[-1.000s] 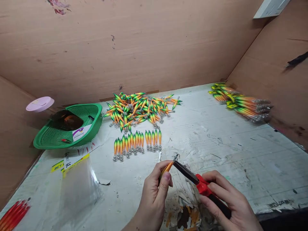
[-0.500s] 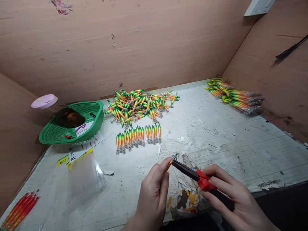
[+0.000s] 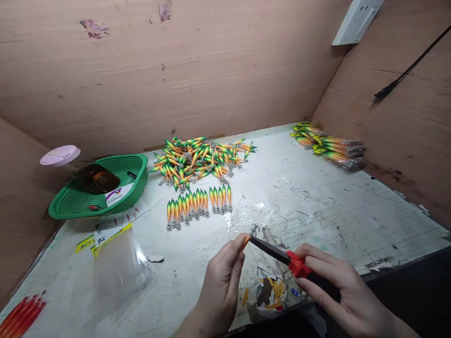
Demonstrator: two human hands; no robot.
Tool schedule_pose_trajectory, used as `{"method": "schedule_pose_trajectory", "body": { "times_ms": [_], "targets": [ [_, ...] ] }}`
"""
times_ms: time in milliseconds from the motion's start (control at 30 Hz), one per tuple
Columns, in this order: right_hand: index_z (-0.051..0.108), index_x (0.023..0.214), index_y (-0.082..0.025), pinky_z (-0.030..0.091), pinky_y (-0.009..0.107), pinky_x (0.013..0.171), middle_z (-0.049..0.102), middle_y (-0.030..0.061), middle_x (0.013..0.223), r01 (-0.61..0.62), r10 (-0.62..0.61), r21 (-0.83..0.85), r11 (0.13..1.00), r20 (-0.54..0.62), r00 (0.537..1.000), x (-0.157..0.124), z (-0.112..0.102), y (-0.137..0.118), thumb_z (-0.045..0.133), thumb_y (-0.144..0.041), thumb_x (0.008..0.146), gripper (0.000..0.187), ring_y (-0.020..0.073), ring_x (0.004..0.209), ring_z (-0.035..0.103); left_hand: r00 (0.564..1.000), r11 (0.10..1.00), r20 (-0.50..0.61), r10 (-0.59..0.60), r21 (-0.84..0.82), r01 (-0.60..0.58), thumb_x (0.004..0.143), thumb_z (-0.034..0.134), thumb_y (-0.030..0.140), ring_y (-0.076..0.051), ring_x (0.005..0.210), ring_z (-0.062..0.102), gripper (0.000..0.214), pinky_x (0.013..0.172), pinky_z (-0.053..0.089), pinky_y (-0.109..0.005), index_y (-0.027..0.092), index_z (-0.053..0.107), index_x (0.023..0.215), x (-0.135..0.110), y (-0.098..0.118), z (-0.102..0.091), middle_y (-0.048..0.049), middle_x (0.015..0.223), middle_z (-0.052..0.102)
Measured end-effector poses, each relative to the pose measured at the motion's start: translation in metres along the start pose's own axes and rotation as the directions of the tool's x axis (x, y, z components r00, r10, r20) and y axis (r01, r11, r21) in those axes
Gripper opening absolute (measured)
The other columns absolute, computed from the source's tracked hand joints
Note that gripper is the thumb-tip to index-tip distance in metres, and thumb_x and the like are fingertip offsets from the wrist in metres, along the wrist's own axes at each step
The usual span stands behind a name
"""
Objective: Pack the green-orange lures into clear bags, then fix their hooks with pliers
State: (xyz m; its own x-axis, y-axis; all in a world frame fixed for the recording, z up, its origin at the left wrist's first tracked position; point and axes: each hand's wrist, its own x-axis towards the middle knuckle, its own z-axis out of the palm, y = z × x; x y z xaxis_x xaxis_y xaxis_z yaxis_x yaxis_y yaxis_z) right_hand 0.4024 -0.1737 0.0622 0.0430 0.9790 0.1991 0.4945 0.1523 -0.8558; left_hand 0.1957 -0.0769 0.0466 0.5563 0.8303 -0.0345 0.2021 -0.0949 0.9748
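Observation:
Pinched between the thumb and fingers of my left hand (image 3: 221,281) is a squid jig (image 3: 247,239), mostly covered by the fingers. Its orange end and a crown of metal hooks (image 3: 254,229) stick out at the top. My right hand (image 3: 340,286) is wrapped round a pair of pliers (image 3: 296,265) with red and black handles. The dark jaws point up to the left, and their tips meet the jig at the base of its hooks. Beyond my hands, green, yellow and orange squid jigs (image 3: 192,204) lie side by side in a row, hooks toward me.
Behind the row is a heap of loose jigs (image 3: 200,157). Bagged jigs (image 3: 338,148) lie at the back right. A green basket (image 3: 141,183) stands left, near clear plastic bags (image 3: 118,267). Red jigs (image 3: 23,314) lie in the front left corner. A wooden wall (image 3: 211,70) rises behind.
The camera's view has shifted slightly, so the far jigs and wall fittings sit lower and further left. Both hands keep their grip, with the pliers still at the jig's hook end.

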Motion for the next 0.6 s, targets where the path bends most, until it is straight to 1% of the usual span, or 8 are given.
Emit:
{"method": "schedule_pose_trajectory", "body": {
  "times_ms": [67, 167, 233, 300, 400, 467, 533, 600],
  "targets": [
    [0.067, 0.083, -0.021, 0.052, 0.025, 0.068, 0.062, 0.0054, 0.083, -0.005, 0.005, 0.006, 1.000, 0.002, 1.000, 0.003, -0.001, 0.002, 0.052, -0.030, 0.094, 0.021, 0.0174, 0.077, 0.062, 0.996, 0.991, 0.035, -0.079, -0.108, 0.082, 0.098, 0.043, 0.045, -0.019, 0.086, 0.055, 0.042, 0.081, 0.045, -0.028, 0.026, 0.063, 0.130, 0.003, 0.003, 0.000, -0.0067, 0.093, 0.061],
    [0.065, 0.077, -0.021, 0.053, 0.024, 0.068, 0.061, 0.0051, 0.082, -0.012, 0.012, -0.003, 1.000, -0.012, 1.000, 0.008, -0.003, 0.006, 0.054, -0.032, 0.092, 0.021, 0.0175, 0.078, 0.062, 0.974, 0.927, 0.133, -0.183, -0.306, 0.216, 0.095, 0.045, 0.053, -0.011, 0.060, 0.036, 0.048, 0.057, 0.033, -0.023, 0.021, 0.060, 0.129, 0.008, 0.006, 0.000, 0.0023, 0.070, 0.040],
    [0.064, 0.076, -0.021, 0.052, 0.024, 0.068, 0.062, 0.0053, 0.083, -0.020, 0.020, 0.002, 1.000, -0.009, 1.000, 0.012, -0.003, 0.008, 0.053, -0.032, 0.093, 0.022, 0.0174, 0.077, 0.062, 0.960, 0.873, 0.174, -0.220, -0.405, 0.273, 0.093, 0.048, 0.056, -0.010, 0.057, 0.027, 0.053, 0.053, 0.025, -0.023, 0.018, 0.058, 0.128, 0.011, 0.006, 0.000, 0.0044, 0.068, 0.033],
    [0.066, 0.079, -0.021, 0.053, 0.025, 0.069, 0.062, 0.0058, 0.085, -0.026, 0.026, 0.000, 1.000, -0.013, 1.000, 0.014, -0.003, 0.010, 0.053, -0.032, 0.093, 0.022, 0.0180, 0.079, 0.063, 0.958, 0.855, 0.169, -0.233, -0.433, 0.284, 0.091, 0.049, 0.059, -0.010, 0.057, 0.026, 0.056, 0.053, 0.024, -0.023, 0.017, 0.058, 0.128, 0.013, 0.005, 0.000, 0.0046, 0.067, 0.032],
    [0.067, 0.080, -0.021, 0.053, 0.025, 0.071, 0.063, 0.0062, 0.089, -0.028, 0.028, -0.016, 0.999, -0.018, 0.999, 0.016, -0.003, 0.010, 0.055, -0.032, 0.092, 0.020, 0.0188, 0.082, 0.063, 0.975, 0.919, 0.073, -0.212, -0.326, 0.224, 0.091, 0.049, 0.059, -0.012, 0.058, 0.033, 0.055, 0.055, 0.031, -0.024, 0.018, 0.060, 0.127, 0.014, 0.003, 0.001, 0.0029, 0.067, 0.038],
    [0.067, 0.080, -0.022, 0.053, 0.025, 0.072, 0.062, 0.0062, 0.090, -0.031, 0.031, -0.024, 0.999, -0.009, 0.999, 0.017, -0.002, 0.009, 0.054, -0.032, 0.093, 0.021, 0.0187, 0.084, 0.063, 0.988, 0.969, -0.022, -0.154, -0.201, 0.147, 0.092, 0.048, 0.056, -0.015, 0.065, 0.044, 0.050, 0.064, 0.041, -0.027, 0.020, 0.064, 0.124, 0.014, 0.002, 0.003, -0.0016, 0.072, 0.050],
    [0.067, 0.082, -0.022, 0.053, 0.026, 0.072, 0.062, 0.0066, 0.091, -0.034, 0.034, -0.030, 0.999, 0.003, 0.999, 0.018, -0.002, 0.007, 0.053, -0.032, 0.093, 0.021, 0.0190, 0.085, 0.063, 0.992, 0.990, -0.084, -0.094, -0.113, 0.084, 0.094, 0.047, 0.052, -0.021, 0.081, 0.056, 0.046, 0.079, 0.047, -0.033, 0.022, 0.066, 0.123, 0.013, 0.002, 0.005, -0.0075, 0.087, 0.063],
    [0.068, 0.083, -0.021, 0.053, 0.027, 0.073, 0.062, 0.0072, 0.091, -0.033, 0.034, -0.036, 0.999, 0.013, 0.999, 0.018, -0.002, 0.007, 0.053, -0.031, 0.094, 0.021, 0.0194, 0.085, 0.062, 0.991, 0.995, -0.116, -0.068, -0.074, 0.060, 0.096, 0.045, 0.047, -0.025, 0.099, 0.060, 0.043, 0.091, 0.046, -0.036, 0.023, 0.065, 0.124, 0.012, 0.001, 0.007, -0.0101, 0.106, 0.068]
  ]
}}
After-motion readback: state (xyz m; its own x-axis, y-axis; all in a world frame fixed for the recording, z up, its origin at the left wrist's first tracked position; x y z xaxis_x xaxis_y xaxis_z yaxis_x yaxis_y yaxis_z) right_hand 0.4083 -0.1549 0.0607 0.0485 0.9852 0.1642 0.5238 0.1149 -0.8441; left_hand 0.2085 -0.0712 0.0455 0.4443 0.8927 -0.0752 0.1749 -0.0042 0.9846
